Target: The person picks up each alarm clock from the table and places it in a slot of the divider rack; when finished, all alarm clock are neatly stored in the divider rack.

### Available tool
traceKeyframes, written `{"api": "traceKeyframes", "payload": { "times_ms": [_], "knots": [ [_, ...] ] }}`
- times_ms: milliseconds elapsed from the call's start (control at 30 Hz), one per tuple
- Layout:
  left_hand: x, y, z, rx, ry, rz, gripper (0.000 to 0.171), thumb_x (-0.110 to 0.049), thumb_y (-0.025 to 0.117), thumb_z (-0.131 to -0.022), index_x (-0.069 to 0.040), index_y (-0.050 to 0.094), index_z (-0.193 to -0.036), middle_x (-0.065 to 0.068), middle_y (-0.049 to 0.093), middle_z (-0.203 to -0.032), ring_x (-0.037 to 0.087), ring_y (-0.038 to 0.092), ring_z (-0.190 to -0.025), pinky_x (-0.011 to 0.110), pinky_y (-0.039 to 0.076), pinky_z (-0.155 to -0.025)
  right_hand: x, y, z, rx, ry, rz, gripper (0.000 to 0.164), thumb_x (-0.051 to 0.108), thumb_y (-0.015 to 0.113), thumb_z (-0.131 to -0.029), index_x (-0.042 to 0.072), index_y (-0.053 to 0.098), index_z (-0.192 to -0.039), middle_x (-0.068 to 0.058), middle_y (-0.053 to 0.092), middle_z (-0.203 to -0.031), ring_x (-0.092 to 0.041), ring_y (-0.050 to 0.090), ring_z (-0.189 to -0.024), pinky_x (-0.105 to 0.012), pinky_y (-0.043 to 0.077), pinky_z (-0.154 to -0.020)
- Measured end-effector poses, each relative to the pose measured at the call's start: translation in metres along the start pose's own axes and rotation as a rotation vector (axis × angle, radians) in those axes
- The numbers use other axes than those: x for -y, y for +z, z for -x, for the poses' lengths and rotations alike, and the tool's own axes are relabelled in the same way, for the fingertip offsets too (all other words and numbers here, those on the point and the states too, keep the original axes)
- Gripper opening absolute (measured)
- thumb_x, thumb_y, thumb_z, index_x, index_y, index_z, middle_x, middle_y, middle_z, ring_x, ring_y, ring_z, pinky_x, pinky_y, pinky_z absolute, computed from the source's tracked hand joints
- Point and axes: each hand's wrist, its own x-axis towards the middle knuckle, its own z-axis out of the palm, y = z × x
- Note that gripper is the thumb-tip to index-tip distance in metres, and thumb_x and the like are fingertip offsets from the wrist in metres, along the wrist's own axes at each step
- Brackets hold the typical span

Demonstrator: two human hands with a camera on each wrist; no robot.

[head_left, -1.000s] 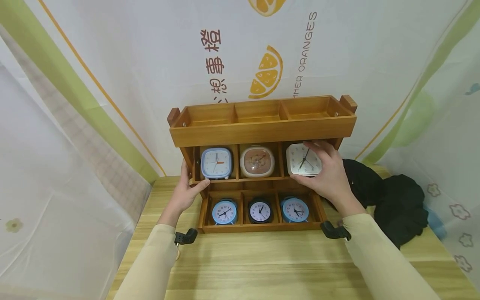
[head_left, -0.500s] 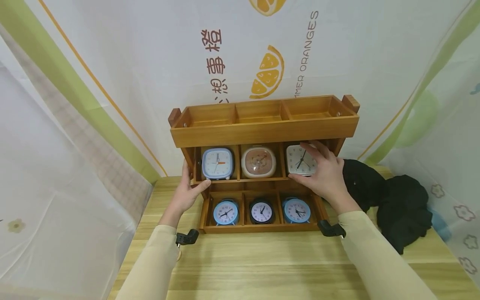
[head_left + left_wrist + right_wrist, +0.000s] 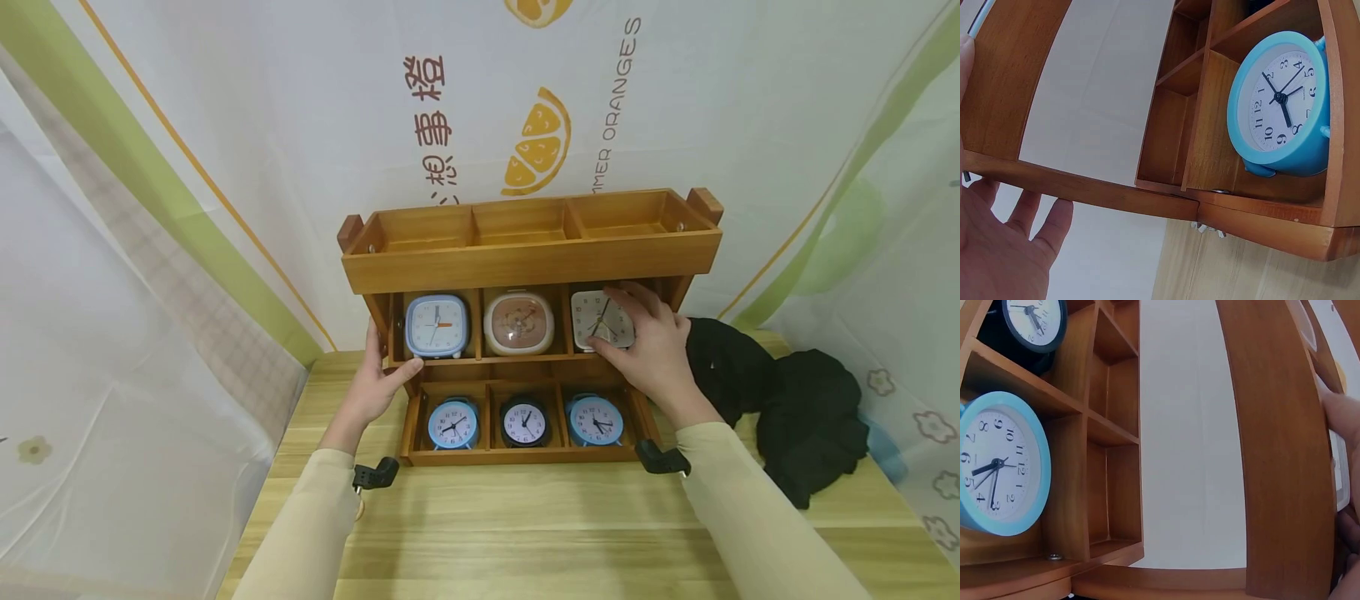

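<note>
A tiered wooden rack (image 3: pixel 525 265) stands on the table. My right hand (image 3: pixel 657 358) holds a square white alarm clock (image 3: pixel 588 310) in the middle tier's right compartment, with the thumb over its lower face and the fingers near its upper right. My left hand (image 3: pixel 366 390) grips the rack's left side. Its thumb lies at the front edge, and in the left wrist view its fingers (image 3: pixel 1054 226) touch the side board. A blue-rimmed square clock (image 3: pixel 435 337) and a brown-faced clock (image 3: pixel 517 333) sit left of the white one.
Two round blue clocks (image 3: pixel 453 427) (image 3: pixel 595 422) flank a black one (image 3: pixel 523 427) in the bottom tier. The top tier has three compartments. Black cloth (image 3: pixel 806 417) lies at the right. A printed curtain (image 3: pixel 300 125) hangs close behind.
The white clock has shifted slightly left and farther into its compartment. My right thumb has moved from below the clock up onto its face. The left hand keeps its place on the rack.
</note>
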Motion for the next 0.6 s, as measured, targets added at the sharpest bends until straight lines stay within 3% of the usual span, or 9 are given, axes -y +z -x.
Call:
{"api": "traceKeyframes", "payload": {
  "times_ms": [300, 600],
  "knots": [
    [0.000, 0.003, -0.002, 0.005, 0.007, 0.006, 0.110, -0.039, 0.069, -0.102, -0.034, -0.021, -0.164, 0.008, -0.009, -0.174, 0.039, 0.005, -0.159, 0.060, 0.028, -0.121, 0.002, 0.000, 0.005, -0.001, 0.006, 0.020, 0.063, 0.026, 0.087, -0.086, 0.010, 0.062, -0.142, -0.021, 0.047, -0.155, -0.049, 0.045, -0.136, -0.073, 0.025, -0.100],
    [-0.001, 0.000, 0.005, -0.035, 0.000, 0.001, 0.110, -0.037, 0.069, -0.102, -0.034, -0.020, -0.164, 0.011, -0.008, -0.174, 0.040, 0.005, -0.159, 0.060, 0.029, -0.121, 0.000, -0.006, 0.026, -0.017, -0.167, -0.008, 0.066, 0.020, 0.087, -0.083, 0.008, 0.060, -0.142, -0.023, 0.043, -0.156, -0.054, 0.042, -0.136, -0.076, 0.030, -0.102]
  ]
}}
